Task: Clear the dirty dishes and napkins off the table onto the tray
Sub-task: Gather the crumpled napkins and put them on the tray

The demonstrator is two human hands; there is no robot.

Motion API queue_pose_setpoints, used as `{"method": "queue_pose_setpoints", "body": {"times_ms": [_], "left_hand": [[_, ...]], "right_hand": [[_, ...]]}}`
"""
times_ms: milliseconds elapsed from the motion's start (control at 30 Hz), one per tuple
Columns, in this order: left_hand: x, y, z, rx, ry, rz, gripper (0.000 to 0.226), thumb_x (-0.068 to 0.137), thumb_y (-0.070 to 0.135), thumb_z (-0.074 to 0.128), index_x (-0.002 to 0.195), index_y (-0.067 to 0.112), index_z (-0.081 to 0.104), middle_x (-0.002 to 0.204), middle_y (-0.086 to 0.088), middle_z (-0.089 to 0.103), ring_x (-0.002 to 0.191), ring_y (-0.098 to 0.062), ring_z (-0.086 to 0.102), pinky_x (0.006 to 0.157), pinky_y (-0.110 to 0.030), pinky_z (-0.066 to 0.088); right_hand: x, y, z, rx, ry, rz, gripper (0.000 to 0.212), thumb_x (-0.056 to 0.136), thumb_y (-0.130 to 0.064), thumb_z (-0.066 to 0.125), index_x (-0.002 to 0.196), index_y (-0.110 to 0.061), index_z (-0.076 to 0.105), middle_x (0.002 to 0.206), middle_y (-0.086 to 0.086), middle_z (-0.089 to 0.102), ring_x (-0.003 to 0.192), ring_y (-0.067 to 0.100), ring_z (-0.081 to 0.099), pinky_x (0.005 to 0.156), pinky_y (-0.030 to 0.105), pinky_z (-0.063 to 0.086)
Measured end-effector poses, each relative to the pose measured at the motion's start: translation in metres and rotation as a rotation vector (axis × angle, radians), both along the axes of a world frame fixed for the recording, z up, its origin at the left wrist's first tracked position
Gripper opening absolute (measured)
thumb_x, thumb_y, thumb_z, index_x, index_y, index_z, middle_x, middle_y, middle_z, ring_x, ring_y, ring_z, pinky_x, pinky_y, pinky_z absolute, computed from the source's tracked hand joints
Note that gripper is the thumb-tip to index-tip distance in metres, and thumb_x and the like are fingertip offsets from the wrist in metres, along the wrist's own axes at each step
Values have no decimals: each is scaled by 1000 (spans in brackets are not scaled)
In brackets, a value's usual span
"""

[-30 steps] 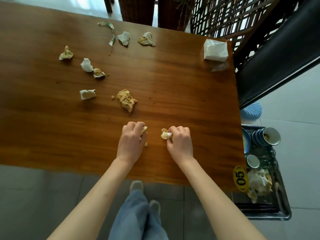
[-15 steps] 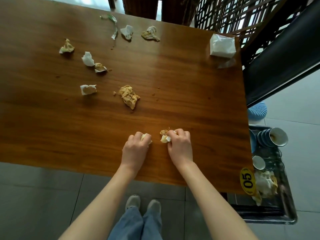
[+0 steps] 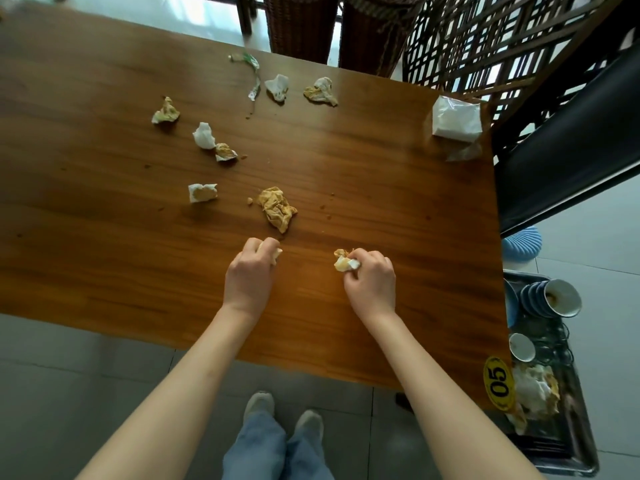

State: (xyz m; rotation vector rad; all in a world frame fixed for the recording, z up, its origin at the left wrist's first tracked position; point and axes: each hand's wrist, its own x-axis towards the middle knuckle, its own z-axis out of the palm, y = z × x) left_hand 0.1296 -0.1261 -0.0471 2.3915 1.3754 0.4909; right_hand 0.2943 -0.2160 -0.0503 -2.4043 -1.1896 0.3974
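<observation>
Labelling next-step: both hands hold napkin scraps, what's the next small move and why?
Probably reach the left hand forward to the large crumpled yellow-stained napkin: it lies just beyond that hand's knuckles, and the right hand already pinches a stained wad.

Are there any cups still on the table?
No, the table holds only crumpled napkins and a tissue pack; the cups sit in the tray beside it.

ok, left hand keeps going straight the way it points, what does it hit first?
Likely the large stained crumpled napkin, lying just beyond the left hand, slightly to its right. The hand already grips a small napkin scrap. Height above the table is unclear, so contact is a guess.
</observation>
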Motion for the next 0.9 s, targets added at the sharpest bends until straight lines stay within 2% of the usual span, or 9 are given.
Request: {"method": "queue_pose_setpoints", "body": {"times_ms": [100,200,400,600,667,733,800,900], "left_hand": [[-5,23,9,17,-11,38,22,80,0,69,102,5,65,93,-18,64,75,-33,66,62,-38,56],[-14,50,12,44,-9,47,28,75,-3,73,100,5,65,90,-17,63,74,-32,66,62,-37,56],[-34,122,4,47,0,23,26,75,-4,72,99,4,65,93,-19,64,78,-35,66,65,-39,56],[-40,189,-9,45,24,-54,30,74,-3,74,101,5,65,94,-18,62,81,-31,64,68,-37,55],[-41,199,-13,54,33,-67,30,71,-5,75,98,4,66,91,-18,62,79,-31,62,65,-36,55],[-43,206,-19,64,49,-74,30,68,-6,77,96,3,68,90,-19,62,78,-32,60,64,-37,54],[-43,212,-26,73,82,-62,26,70,-2,77,94,4,69,95,-20,62,84,-34,57,67,-42,52],[-41,218,-36,49,118,-50,18,76,14,75,93,9,70,105,-18,62,97,-35,56,75,-45,51]], "right_hand": [[-11,27,10,16,8,49,23,83,-12,66,105,-15,66,100,4,64,92,17,53,68,19,36],[-24,58,12,25,32,95,20,83,-12,64,103,-15,66,99,5,64,92,20,53,70,22,37],[-49,118,2,11,42,115,20,84,-15,63,104,-15,67,101,3,63,93,18,51,71,20,36],[-68,172,-7,27,25,43,23,82,-12,65,105,-15,67,104,1,64,98,16,50,74,19,40],[-76,183,-11,32,35,12,25,80,-12,66,105,-14,68,107,1,63,103,18,50,79,23,46],[-83,189,-16,1,34,-16,27,78,-18,68,105,-16,68,118,2,60,114,22,46,91,37,48],[-86,194,-20,-59,14,-39,33,75,-35,69,105,-21,66,133,1,50,127,25,37,101,47,42],[-89,203,-25,-98,-11,-44,48,72,-54,68,113,-31,61,139,0,46,129,25,36,101,47,40]]}}
